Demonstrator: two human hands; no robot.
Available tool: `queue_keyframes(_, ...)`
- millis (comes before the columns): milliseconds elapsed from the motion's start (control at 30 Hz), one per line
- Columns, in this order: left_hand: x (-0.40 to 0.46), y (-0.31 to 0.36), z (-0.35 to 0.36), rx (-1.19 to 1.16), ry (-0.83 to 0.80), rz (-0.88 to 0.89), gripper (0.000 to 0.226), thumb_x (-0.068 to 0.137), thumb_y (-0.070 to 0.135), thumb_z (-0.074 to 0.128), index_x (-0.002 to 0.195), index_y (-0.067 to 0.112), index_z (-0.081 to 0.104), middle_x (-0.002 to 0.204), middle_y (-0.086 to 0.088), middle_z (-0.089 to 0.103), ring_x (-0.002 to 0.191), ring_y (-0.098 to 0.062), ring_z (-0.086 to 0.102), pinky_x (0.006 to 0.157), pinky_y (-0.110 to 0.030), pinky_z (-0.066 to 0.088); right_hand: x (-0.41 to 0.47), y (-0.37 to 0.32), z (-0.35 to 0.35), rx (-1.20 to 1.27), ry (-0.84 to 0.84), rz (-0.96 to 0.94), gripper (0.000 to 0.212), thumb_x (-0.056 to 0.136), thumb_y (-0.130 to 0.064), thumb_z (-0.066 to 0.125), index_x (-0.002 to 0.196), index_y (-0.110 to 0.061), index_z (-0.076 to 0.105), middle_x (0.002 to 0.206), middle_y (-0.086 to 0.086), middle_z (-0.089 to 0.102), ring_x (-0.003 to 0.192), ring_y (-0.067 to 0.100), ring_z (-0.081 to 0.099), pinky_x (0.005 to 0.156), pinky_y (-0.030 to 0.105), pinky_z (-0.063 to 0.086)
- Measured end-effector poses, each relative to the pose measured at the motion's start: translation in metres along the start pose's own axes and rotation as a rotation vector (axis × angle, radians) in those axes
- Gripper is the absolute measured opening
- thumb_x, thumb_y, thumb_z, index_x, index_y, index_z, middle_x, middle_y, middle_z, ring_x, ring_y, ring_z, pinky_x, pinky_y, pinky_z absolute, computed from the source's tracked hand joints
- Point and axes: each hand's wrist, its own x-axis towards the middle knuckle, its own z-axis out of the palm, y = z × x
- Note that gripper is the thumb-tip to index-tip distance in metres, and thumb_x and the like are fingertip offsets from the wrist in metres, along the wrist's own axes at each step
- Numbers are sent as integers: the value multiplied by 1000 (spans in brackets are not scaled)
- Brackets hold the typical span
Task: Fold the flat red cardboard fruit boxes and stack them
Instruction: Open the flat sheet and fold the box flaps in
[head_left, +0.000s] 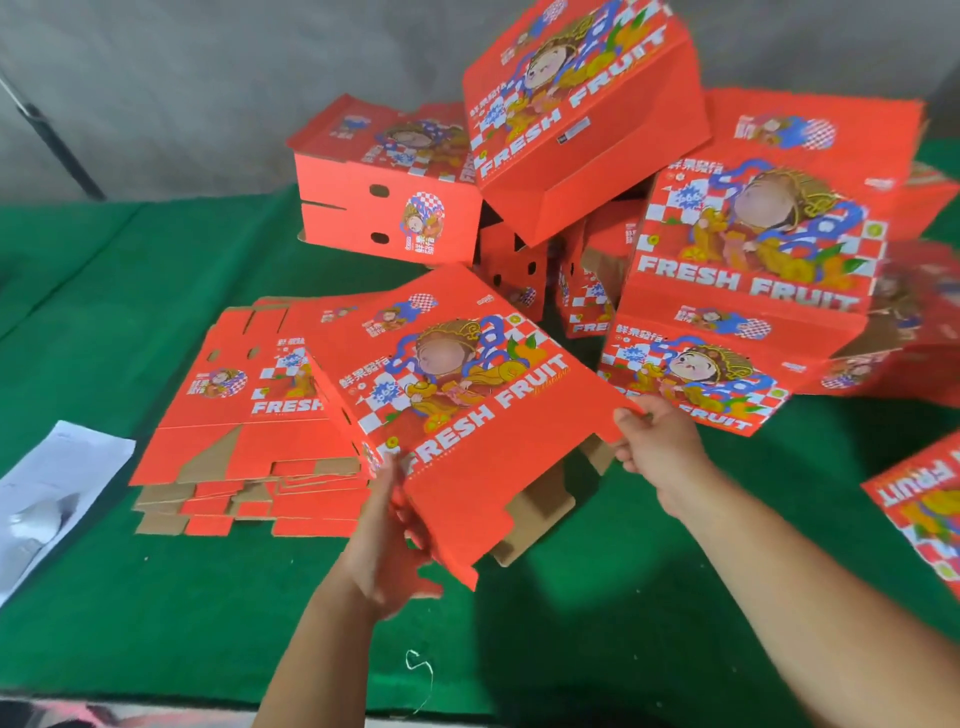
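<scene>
Well, from the head view the job looks partway done: a heap of folded boxes (587, 109) sits jumbled from 12 to 2 o'clock on the green table (130, 249), tumbled more than stacked. At 9 o'clock a pile of flat blanks (244, 421) waits. Dead centre, the box in hand (457, 395) is half opened, its bottom flaps hanging loose. The left hand (387, 551) curls round its near corner, and the right hand (657, 441) pinches the right edge. A white sheet (62, 478) lies at 8 o'clock
</scene>
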Motion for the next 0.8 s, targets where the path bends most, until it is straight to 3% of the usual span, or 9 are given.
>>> queue_keyframes(67,-1,-4,23,20,-70,-21,91,67,89,61,140,34,59,138,-4,65,121,-38,66,91,-62,52,4,-2,-7,-7,7,-9,16,106,-15,49,120,-17,57,84,6,65,62,16,55,51,24,47)
queue_keyframes(133,0,-15,52,-88,-99,-24,78,79,74,58,144,30,58,143,-9,63,123,-34,65,79,-48,59,7,-5,-12,97,52,8,27,102,-13,50,128,-15,54,86,7,65,63,18,57,55,29,50)
queue_keyframes(267,9,-50,103,91,-91,20,44,101,50,54,138,29,59,139,6,66,124,-28,66,107,-44,47,13,-11,-26,509,179,32,61,90,-14,74,135,-31,36,114,0,71,91,21,71,81,45,59)
queue_keyframes(367,13,-72,143,447,-151,65,24,97,32,67,120,22,66,120,5,74,90,-16,70,69,-27,39,19,-16,-33,627,166,65,43,89,-8,76,124,-17,54,107,10,74,82,22,73,75,44,62)
queue_keyframes(433,13,-74,167,603,-163,128,15,104,25,58,99,17,70,99,3,77,77,-12,67,60,-21,38,20,-16,-37,523,128,62,34,89,-7,76,120,-13,64,110,12,75,84,24,72,79,41,59)
queue_keyframes(533,15,-63,187,786,-143,248,39,102,37,47,84,15,73,82,2,76,65,-3,60,60,-16,45,20,-12,-46,282,62,-52,20,93,-8,72,111,-16,70,110,7,76,89,19,70,79,28,55)
queue_keyframes(633,17,-52,185,1029,-161,409,36,103,29,49,82,37,78,79,17,73,71,3,61,71,-21,50,19,-19,-59,9,47,-271,18,96,-10,67,113,-13,71,105,-1,74,90,14,68,71,15,50)
queue_keyframes(733,16,-36,187,1091,56,672,19,102,28,60,112,34,74,100,14,76,92,-4,69,88,-27,55,16,-35,-77,-217,-27,-397,28,99,-17,65,126,-9,69,117,6,73,108,23,66,90,30,51)
queue_keyframes(800,9,-15,193,988,240,964,29,100,24,66,129,21,67,118,6,71,106,-10,65,100,-32,50,14,-47,-92,-388,-99,-467,33,101,-23,64,131,-12,66,124,7,70,115,27,63,88,25,44)
